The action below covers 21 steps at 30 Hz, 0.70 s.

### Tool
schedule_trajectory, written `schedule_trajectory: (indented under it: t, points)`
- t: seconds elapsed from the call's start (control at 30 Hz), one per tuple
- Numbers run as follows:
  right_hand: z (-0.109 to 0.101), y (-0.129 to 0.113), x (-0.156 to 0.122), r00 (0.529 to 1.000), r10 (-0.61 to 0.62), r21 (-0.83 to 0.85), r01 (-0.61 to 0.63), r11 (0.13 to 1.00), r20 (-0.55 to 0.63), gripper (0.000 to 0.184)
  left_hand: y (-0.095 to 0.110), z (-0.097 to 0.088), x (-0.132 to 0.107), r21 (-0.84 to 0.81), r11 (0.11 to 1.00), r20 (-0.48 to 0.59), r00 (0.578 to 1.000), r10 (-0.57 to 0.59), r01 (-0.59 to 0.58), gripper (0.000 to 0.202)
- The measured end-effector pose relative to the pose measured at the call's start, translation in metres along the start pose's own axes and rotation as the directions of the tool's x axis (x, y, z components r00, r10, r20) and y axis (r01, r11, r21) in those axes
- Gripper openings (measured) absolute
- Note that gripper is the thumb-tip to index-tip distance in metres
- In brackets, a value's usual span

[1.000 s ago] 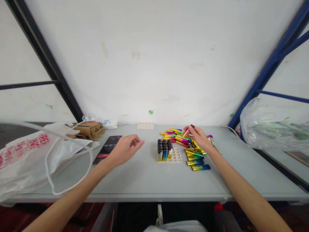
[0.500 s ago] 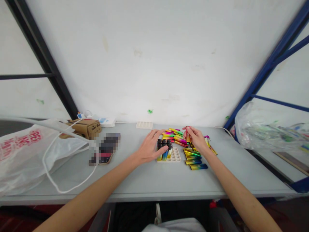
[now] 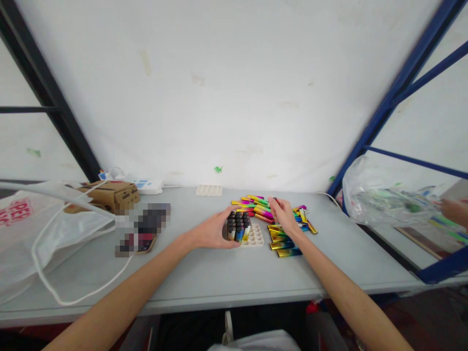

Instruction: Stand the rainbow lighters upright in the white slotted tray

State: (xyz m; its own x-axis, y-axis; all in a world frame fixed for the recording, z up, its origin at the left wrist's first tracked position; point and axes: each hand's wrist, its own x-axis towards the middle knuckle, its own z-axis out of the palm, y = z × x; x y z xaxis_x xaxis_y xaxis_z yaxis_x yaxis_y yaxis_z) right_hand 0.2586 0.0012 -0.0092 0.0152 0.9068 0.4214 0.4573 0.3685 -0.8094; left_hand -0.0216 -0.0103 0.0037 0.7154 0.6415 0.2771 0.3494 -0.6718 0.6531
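A white tray (image 3: 257, 238) with round holes lies mid-table, its left part filled with several upright lighters (image 3: 238, 224) with black tops. My left hand (image 3: 212, 231) is curled against the tray's left side, fingers touching the upright lighters. My right hand (image 3: 282, 216) hovers over a pile of rainbow-coloured lighters (image 3: 256, 205) behind the tray, pinching one lighter whose dark tip shows above the fingers. More gold and blue lighters (image 3: 284, 243) lie in a row right of the tray.
A pixelated phone (image 3: 142, 229) lies left of the tray. A cardboard box (image 3: 109, 195), a white plastic bag (image 3: 22, 234) and a white cable (image 3: 73, 292) occupy the left. An empty tray (image 3: 208, 190) sits by the wall. A clear bag (image 3: 387, 200) lies at the right, with another person's hand (image 3: 455, 212) near it.
My left hand swung from beside the phone over to the tray and closed against its left side. My right hand stayed over the pile holding a lighter. The view shifted right.
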Motion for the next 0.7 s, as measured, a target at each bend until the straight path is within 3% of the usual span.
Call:
schedule_trajectory:
  t: [0.1, 0.23, 0.4, 0.53, 0.7]
  points:
    - [0.002, 0.0, -0.002, 0.997, -0.001, -0.051, -0.003, 0.999, -0.076, 0.05, -0.002, -0.002, -0.001, -0.007, 1.0, 0.016, 1.0, 0.014, -0.014, 0.105]
    - [0.004, -0.005, -0.006, 0.997, -0.055, -0.085, 0.05, 0.995, -0.06, 0.041, -0.001, -0.004, 0.0, 0.001, 0.999, 0.007, 0.999, 0.043, -0.043, 0.105]
    - [0.002, -0.019, -0.009, 0.993, -0.093, -0.115, 0.085, 0.99, -0.074, 0.044, -0.003, -0.001, 0.001, 0.034, 0.999, -0.012, 1.0, -0.021, 0.022, 0.104]
    - [-0.003, -0.028, -0.01, 0.991, -0.111, -0.062, 0.116, 0.991, 0.077, 0.038, -0.013, 0.003, 0.003, 0.073, 0.994, -0.085, 0.993, -0.079, 0.086, 0.099]
    - [-0.005, -0.027, -0.009, 0.921, -0.305, -0.248, 0.363, 0.898, 0.244, 0.036, -0.022, 0.004, 0.006, 0.048, 0.995, -0.143, 0.986, -0.083, 0.091, 0.096]
